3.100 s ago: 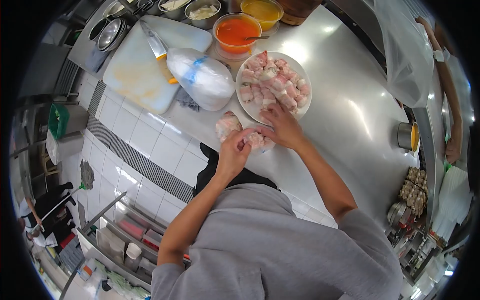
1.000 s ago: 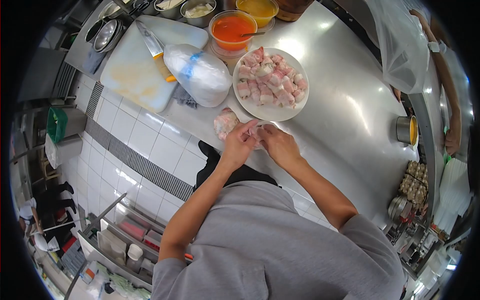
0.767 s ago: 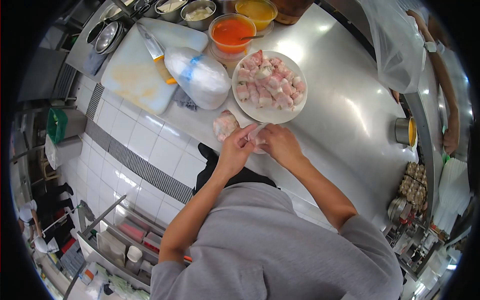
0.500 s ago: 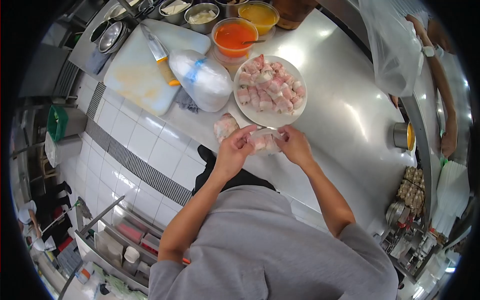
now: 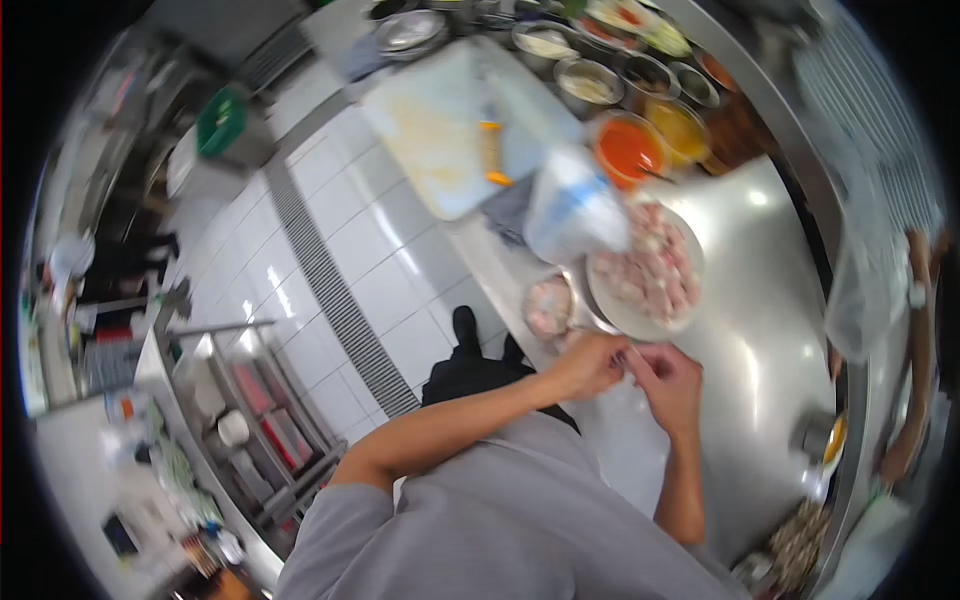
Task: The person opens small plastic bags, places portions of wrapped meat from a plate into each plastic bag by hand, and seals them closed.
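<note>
Close together in front of the grey shirt, my left hand (image 5: 592, 366) and my right hand (image 5: 670, 385) are closed, fingertips pinching the clear plastic bag seen between them earlier. Little of that bag shows now; blur and the fingers hide it. Just beyond my left hand lies a filled clear bag (image 5: 549, 305) with pinkish contents. A white plate (image 5: 640, 334), heaped with bacon-wrapped pieces (image 5: 648, 262), stands past my hands. Left of the plate sits a big, bulging white plastic bundle (image 5: 575, 215) with a blue stripe.
A knife (image 5: 491, 152) with a yellow-ended handle lies on the white cutting board (image 5: 420, 120). Tubs of orange sauce (image 5: 628, 148) and yellow liquid (image 5: 680, 130) stand behind the plate. Another person's arm (image 5: 915, 375) shows far right; a second person (image 5: 75, 258) is far left.
The view has swung, so the table sits farther right. My hands have come from apart, holding the bag's mouth stretched, to nearly touching, and the bag's filled part has dropped from sight.
</note>
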Demonstrator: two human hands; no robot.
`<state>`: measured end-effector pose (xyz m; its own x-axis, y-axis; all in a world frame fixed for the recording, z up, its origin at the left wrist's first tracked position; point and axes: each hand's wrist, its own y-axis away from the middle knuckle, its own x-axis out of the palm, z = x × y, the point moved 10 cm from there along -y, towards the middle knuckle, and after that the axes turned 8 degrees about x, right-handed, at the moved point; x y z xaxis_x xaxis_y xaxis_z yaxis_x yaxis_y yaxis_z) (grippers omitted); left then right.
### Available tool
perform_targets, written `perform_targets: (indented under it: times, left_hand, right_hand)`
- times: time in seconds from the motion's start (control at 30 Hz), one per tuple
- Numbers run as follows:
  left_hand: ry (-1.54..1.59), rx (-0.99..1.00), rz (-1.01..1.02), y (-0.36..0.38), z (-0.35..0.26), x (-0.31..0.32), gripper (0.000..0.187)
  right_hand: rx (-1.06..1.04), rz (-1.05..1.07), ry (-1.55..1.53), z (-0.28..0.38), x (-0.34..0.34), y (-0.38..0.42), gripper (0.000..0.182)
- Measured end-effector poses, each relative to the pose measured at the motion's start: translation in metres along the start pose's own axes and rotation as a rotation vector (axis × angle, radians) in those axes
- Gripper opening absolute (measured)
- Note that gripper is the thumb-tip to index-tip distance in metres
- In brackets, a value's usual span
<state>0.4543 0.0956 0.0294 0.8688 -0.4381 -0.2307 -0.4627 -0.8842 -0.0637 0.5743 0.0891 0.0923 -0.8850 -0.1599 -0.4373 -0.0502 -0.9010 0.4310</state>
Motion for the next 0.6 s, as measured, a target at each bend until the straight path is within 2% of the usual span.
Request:
perform_targets:
  times: [0.03,0.1,0.13,0.17,0.23,0.27,0.33,0.37,0.43,0.47,0.53,0.57,0.6]
  left_hand:
    - [0.060,-0.115,0.011,0.003,-0.006,-0.005,0.016]
    - [0.158,0.004,-0.009,0.004,-0.033,-0.017,0.016]
    - [0.214,0.005,-0.021,0.005,-0.040,-0.016,0.015]
    - [0.270,0.011,-0.029,0.006,-0.048,-0.017,0.014]
    - [0.243,0.025,-0.051,0.011,-0.087,-0.031,0.011]
    - [0.214,0.022,-0.138,0.022,-0.104,-0.049,0.011]
    - [0.468,0.081,-0.115,0.035,-0.132,-0.057,0.011]
    - [0.442,0.082,-0.164,0.045,-0.132,-0.071,0.011]
    - [0.286,0.263,-0.127,0.068,-0.155,-0.099,0.041]
    - [0.257,0.259,-0.170,0.085,-0.159,-0.119,0.041]
    - [0.536,0.173,-0.332,0.130,-0.164,-0.164,0.084]
    - [0.494,0.171,-0.404,0.148,-0.152,-0.176,0.084]
    - [0.105,0.186,-0.502,0.168,-0.136,-0.189,0.095]
  right_hand:
    - [-0.036,0.053,-0.025,-0.019,-0.004,-0.001,0.025]
    - [-0.271,0.168,-0.228,-0.026,-0.011,0.006,0.048]
    - [-0.300,0.223,-0.223,-0.009,0.001,0.010,0.048]
    - [-0.359,0.206,-0.008,0.020,0.015,0.023,0.054]
    - [-0.452,0.212,0.209,0.009,0.037,0.036,0.060]
    - [-0.501,0.239,0.229,0.014,0.053,0.042,0.059]
    - [-0.540,0.290,0.125,0.029,0.075,0.043,0.056]
    - [-0.555,0.326,0.064,0.040,0.084,0.042,0.054]
    - [-0.580,0.398,-0.083,0.066,0.100,0.040,0.051]
    - [-0.590,0.446,-0.159,0.078,0.108,0.039,0.050]
    - [-0.598,0.584,-0.326,0.106,0.136,0.042,0.047]
    - [-0.584,0.695,-0.421,0.122,0.154,0.047,0.046]
    - [-0.552,0.839,-0.517,0.139,0.175,0.054,0.044]
